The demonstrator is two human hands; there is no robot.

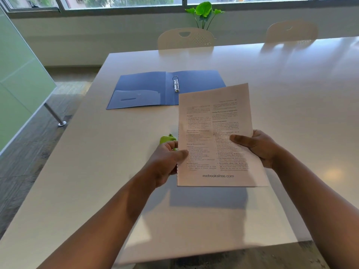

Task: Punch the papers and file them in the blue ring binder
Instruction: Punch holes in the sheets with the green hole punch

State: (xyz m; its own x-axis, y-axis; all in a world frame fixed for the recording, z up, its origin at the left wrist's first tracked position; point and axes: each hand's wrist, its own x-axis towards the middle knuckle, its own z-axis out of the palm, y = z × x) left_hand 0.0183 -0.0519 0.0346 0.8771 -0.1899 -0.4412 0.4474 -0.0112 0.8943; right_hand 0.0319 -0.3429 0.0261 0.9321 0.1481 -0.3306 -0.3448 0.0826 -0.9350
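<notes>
I hold a thin stack of printed papers [209, 121] above the table, tilted toward me. My left hand [167, 162] grips its left edge and my right hand [256, 146] grips its right edge, thumbs on top. A row of small holes runs down the sheets' left margin. The blue ring binder [143, 88] lies open and flat further back, its metal rings [176, 84] shut at the spine. A green hole punch [167, 139] sits on the table just behind my left hand, mostly hidden by hand and papers.
The white table [291, 98] stretches to the right and back. Two white chairs [186, 38] stand at its far side, with a green plant [205, 12] by the window. The table's left edge drops to the floor beside a green glass partition [17, 78].
</notes>
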